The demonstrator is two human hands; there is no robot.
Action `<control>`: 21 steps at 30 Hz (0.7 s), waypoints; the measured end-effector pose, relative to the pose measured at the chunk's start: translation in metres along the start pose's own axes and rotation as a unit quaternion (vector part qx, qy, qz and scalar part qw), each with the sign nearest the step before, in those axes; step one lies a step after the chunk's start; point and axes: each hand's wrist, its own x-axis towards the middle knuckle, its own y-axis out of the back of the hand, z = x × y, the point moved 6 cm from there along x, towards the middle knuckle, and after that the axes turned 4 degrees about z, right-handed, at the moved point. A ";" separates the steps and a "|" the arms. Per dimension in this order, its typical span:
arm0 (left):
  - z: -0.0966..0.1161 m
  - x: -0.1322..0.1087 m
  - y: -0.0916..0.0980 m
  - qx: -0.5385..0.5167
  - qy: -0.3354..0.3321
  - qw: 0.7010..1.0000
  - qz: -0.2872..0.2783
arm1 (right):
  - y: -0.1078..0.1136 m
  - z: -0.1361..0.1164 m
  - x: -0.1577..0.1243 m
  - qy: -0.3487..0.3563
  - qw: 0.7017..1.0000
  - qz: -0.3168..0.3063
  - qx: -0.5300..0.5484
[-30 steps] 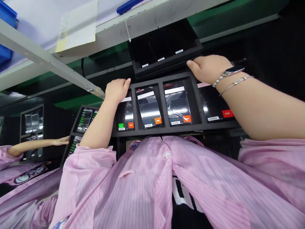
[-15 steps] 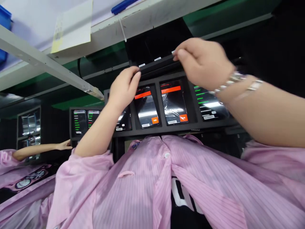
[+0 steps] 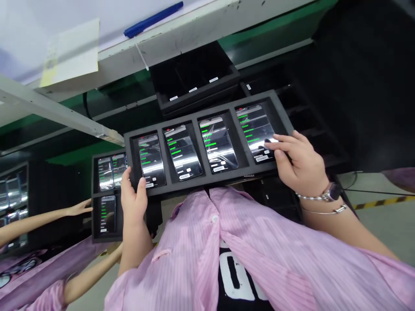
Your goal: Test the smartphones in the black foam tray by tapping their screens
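Note:
A black foam tray [image 3: 227, 175] holding several lit phones [image 3: 183, 151] is tilted in front of my chest. My left hand [image 3: 133, 202] is closed on the tray's lower left corner, thumb on top beside the leftmost phone [image 3: 151, 160]. My right hand [image 3: 300, 162] grips the tray's right end, with its fingers resting on the lower edge of the rightmost phone [image 3: 257, 131]. The screens show green text lines.
Another black tray [image 3: 194, 88] with dark phones sits higher on the rack behind. To the left, a co-worker's hand [image 3: 78, 208] touches a second tray of phones [image 3: 106, 190]. A white shelf beam [image 3: 181, 32] with a blue pen runs overhead.
Both hands came down from the upper tray's edge to the near tray's ends. The tray now sits tilted closer to me, and its screens changed from red banners to green text.

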 end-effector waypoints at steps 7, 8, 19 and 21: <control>0.008 -0.005 0.000 0.001 -0.016 1.000 0.012 | 0.004 -0.049 0.011 0.046 0.998 0.019 0.048; 0.008 -0.006 0.000 0.001 -0.015 1.000 0.013 | -0.003 -0.060 0.013 0.067 0.995 -0.007 0.071; 0.008 -0.013 -0.006 -0.025 -0.058 0.997 0.038 | -0.062 -0.088 0.019 0.101 0.984 -0.130 0.067; 0.008 -0.014 -0.007 -0.030 -0.070 0.996 0.040 | -0.068 -0.110 0.021 0.143 0.975 -0.139 0.094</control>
